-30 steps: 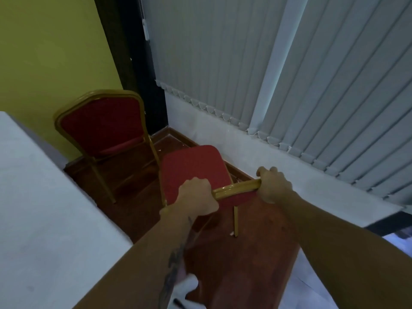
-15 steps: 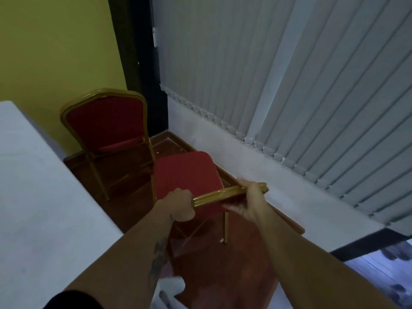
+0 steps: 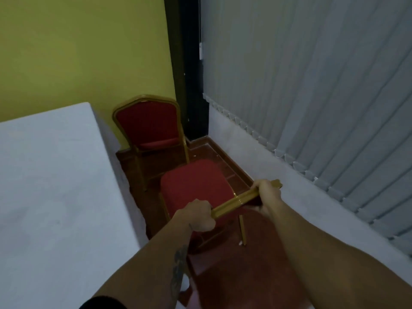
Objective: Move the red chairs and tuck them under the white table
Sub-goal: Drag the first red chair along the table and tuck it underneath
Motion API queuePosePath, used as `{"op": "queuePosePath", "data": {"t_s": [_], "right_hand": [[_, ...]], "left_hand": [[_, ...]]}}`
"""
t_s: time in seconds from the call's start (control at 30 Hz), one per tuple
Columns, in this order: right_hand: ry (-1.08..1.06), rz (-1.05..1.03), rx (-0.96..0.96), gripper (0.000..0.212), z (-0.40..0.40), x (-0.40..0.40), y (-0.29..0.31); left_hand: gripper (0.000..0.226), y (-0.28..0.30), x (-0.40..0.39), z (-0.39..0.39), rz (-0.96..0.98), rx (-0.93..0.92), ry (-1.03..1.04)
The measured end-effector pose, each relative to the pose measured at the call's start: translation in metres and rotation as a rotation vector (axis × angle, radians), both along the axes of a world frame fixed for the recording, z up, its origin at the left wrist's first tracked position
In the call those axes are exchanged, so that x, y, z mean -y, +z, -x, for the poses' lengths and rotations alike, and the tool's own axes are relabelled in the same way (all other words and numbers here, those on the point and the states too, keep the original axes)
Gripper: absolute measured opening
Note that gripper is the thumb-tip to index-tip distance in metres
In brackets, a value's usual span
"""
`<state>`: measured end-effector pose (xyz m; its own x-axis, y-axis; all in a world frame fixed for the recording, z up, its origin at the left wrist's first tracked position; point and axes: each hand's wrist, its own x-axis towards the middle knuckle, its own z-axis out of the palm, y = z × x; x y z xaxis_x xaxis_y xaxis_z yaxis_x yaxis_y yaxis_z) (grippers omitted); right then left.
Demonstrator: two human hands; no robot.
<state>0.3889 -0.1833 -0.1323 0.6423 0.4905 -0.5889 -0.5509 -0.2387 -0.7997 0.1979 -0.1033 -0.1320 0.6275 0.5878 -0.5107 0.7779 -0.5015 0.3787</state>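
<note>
Left hand [image 3: 198, 216], right hand [image 3: 266, 192] grip near chair [image 3: 196, 186] top rail beside white table [image 3: 55, 186].

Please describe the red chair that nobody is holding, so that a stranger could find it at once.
Look at the yellow-green wall beyond the white table. The free red chair stands in the corner there, its gold-framed backrest against the wall. Unlike the nearer red chair, no hand touches it.

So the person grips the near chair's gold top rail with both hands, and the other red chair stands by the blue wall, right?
Not quite: the wall behind the far chair is yellow-green, not blue, as the head view shows. The rest holds: the left hand and right hand both grip the gold top rail of the near chair.
</note>
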Motion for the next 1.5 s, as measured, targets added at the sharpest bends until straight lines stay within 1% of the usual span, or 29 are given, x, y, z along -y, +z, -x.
{"op": "queuePosePath", "data": {"t_s": [0.03, 0.1, 0.2, 0.3, 0.4, 0.5, 0.6, 0.7, 0.77, 0.83, 0.93, 1.03, 1.1, 1.17, 1.2, 1.27, 1.4, 1.5], "right_hand": [[0.024, 0.005, 0.004, 0.049, -0.005, 0.0, 0.0], [0.066, 0.013, 0.013, 0.048, -0.012, -0.002, 0.0], [0.165, 0.017, 0.026, 0.035, -0.02, -0.011, 0.001], [0.26, 0.005, 0.015, 0.026, -0.023, -0.026, 0.005], [0.329, -0.009, 0.029, 0.021, -0.023, -0.045, 0.011], [0.395, -0.026, 0.058, 0.018, -0.025, -0.066, 0.014], [0.477, -0.015, 0.058, 0.01, -0.021, -0.084, 0.01], [0.564, -0.023, 0.046, 0.008, -0.023, -0.103, 0.005], [0.626, -0.016, 0.031, 0.011, -0.031, -0.116, 0.0], [0.684, 0.003, 0.017, 0.019, -0.043, -0.128, -0.006], [0.739, 0.008, 0.002, 0.034, -0.063, -0.144, -0.009], [0.799, 0.024, -0.008, 0.052, -0.083, -0.154, -0.009], [0.816, 0.047, -0.006, 0.051, -0.091, -0.156, -0.009], [0.816, 0.055, 0.001, 0.048, -0.095, -0.157, -0.007], [0.802, 0.059, 0.003, 0.049, -0.095, -0.158, -0.006], [0.763, 0.081, 0.013, 0.057, -0.093, -0.159, -0.009], [0.701, 0.123, 0.054, 0.075, -0.072, -0.145, -0.016], [0.688, 0.117, 0.082, 0.079, -0.053, -0.135, -0.017]], "left_hand": [[0.042, 0.001, 0.005, -0.002, 0.002, -0.001, 0.01], [0.037, 0.001, 0.012, -0.006, 0.011, 0.001, 0.033], [0.031, 0.004, 0.017, -0.009, -0.004, -0.004, 0.073], [0.024, 0.008, 0.013, -0.01, 0.008, -0.054, 0.116], [0.026, 0.014, 0.003, -0.011, 0.009, -0.083, 0.135], [0.03, 0.019, -0.005, -0.009, -0.003, -0.064, 0.173], [0.029, 0.019, -0.009, -0.003, 0.022, -0.084, 0.241], [0.031, 0.016, -0.015, -0.003, 0.032, -0.101, 0.318], [0.04, 0.012, -0.016, -0.011, 0.006, -0.119, 0.382], [0.042, 0.011, -0.014, -0.024, -0.017, -0.141, 0.44], [0.041, 0.017, -0.016, -0.051, 0.0, -0.181, 0.524], [0.044, 0.014, -0.015, -0.073, 0.001, -0.167, 0.616], [0.047, 0.009, -0.007, -0.081, -0.006, -0.125, 0.698], [0.048, 0.002, 0.003, -0.081, 0.004, -0.015, 0.811], [0.049, -0.002, 0.009, -0.079, 0.013, 0.045, 0.866], [0.053, -0.013, 0.024, -0.071, 0.009, 0.111, 0.97], [0.043, -0.033, 0.049, -0.059, -0.06, 0.124, 1.131], [0.038, -0.033, 0.046, -0.058, -0.099, 0.083, 1.112]]}}
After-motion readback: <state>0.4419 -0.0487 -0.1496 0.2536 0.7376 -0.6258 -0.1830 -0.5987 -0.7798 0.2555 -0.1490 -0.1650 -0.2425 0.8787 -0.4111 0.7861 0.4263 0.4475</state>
